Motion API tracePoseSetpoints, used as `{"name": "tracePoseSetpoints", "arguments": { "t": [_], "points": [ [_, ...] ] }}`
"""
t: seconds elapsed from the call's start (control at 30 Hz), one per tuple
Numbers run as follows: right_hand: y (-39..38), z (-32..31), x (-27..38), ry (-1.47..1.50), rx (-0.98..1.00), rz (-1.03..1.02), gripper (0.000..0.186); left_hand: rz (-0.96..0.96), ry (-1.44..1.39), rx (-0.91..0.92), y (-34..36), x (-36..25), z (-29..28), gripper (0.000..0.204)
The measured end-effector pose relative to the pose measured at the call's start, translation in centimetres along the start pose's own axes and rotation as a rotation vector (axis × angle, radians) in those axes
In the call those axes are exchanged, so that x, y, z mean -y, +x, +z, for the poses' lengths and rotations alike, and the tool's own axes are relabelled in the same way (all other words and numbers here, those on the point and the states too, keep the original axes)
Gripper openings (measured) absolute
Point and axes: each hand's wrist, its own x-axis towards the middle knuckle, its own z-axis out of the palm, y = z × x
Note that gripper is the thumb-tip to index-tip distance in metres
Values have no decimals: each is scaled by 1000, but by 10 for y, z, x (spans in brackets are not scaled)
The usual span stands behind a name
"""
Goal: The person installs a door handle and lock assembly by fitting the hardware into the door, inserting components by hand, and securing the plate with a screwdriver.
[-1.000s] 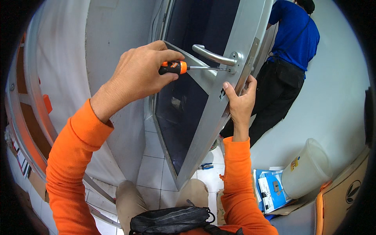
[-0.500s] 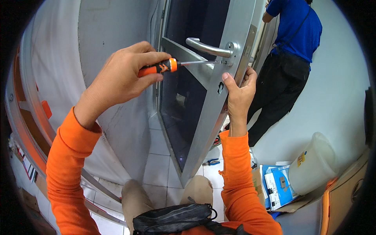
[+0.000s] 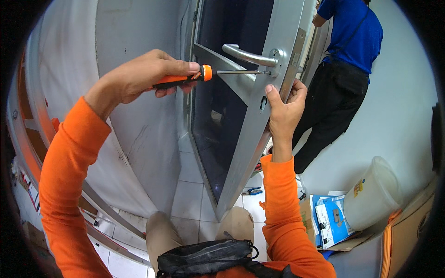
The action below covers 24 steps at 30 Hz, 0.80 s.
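Note:
My left hand (image 3: 141, 76) is closed on an orange-and-black screwdriver (image 3: 184, 79). Its metal shaft reaches right to a screw on the plate (image 3: 276, 62) below the lever handle (image 3: 250, 57) of an aluminium door (image 3: 245, 133) with a dark panel. Just below that plate, my right hand (image 3: 285, 111) grips the door's edge, thumb on the front face beside a keyhole cutout (image 3: 263, 104) and fingers curled round the side.
A person in blue (image 3: 348, 34) stands behind the door by the right wall. At lower right are a translucent bin (image 3: 371, 198), blue folders (image 3: 327, 217) and cardboard (image 3: 408, 238). Blue-handled pliers (image 3: 252, 191) lie on the tiles. A curved metal frame (image 3: 39, 125) is at left.
My left hand has shifted left and turned on the screwdriver, its fingertips now showing under the handle. My right hand keeps the same grip on the door.

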Motion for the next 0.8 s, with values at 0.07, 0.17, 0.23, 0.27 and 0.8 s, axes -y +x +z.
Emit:
{"name": "tracePoseSetpoints", "arguments": {
  "t": [0.07, 0.17, 0.23, 0.27, 0.8],
  "points": [
    [-1, 2, 2, -52, 6, -39, 58, -117, -116, 71, -1, -9, 5, 51],
    [-3, 2, 7, -18, -3, 20, 57, -210, 96, -96, -1, -24, 14, 43],
    [-3, 3, 8, -10, -8, 15, 57, 269, 538, -329, -2, -17, 11, 36],
    [-2, 3, 8, -5, -9, 10, 57, 270, 540, -328, -4, -13, 9, 36],
    [-3, 4, 17, -6, -25, 15, 56, 157, 481, -188, 1, 0, 16, 40]
  ]
}}
